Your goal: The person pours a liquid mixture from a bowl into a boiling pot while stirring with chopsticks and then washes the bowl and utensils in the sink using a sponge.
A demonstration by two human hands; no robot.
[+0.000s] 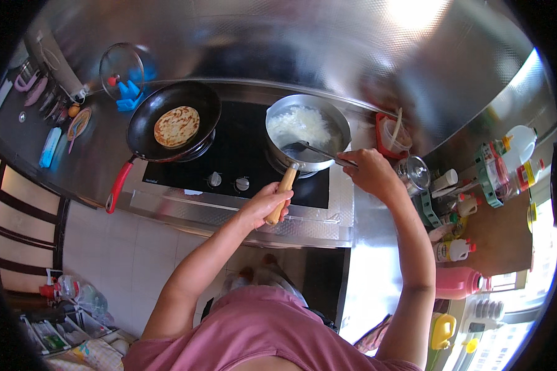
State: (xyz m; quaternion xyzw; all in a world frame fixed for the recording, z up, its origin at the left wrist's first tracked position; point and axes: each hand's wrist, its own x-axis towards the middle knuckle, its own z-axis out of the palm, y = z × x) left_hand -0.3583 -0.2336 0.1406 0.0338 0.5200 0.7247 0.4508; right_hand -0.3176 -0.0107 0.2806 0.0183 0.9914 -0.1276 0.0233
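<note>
My left hand [270, 204] is wrapped around the wooden handle [286, 181] of a metal saucepan [344, 121] on the right burner. Pale, whitish food [301, 124] lies in cloudy liquid inside the pan. From the right, my right hand [370, 170] grips the handle of a ladle or spoon [322, 152]. The dark head of this utensil dips into the pan near the front rim, partly under the liquid. On the left burner, a black frying pan [141, 127] with a red handle [119, 188] holds a browned round flatbread [177, 126].
A glass lid [106, 65] stands in a blue holder [129, 96] behind the frying pan. Two knobs [215, 179] sit on the front of the black cooktop [241, 134]. At right are a red container [384, 134], a glass jar [413, 175] and several bottles [455, 250].
</note>
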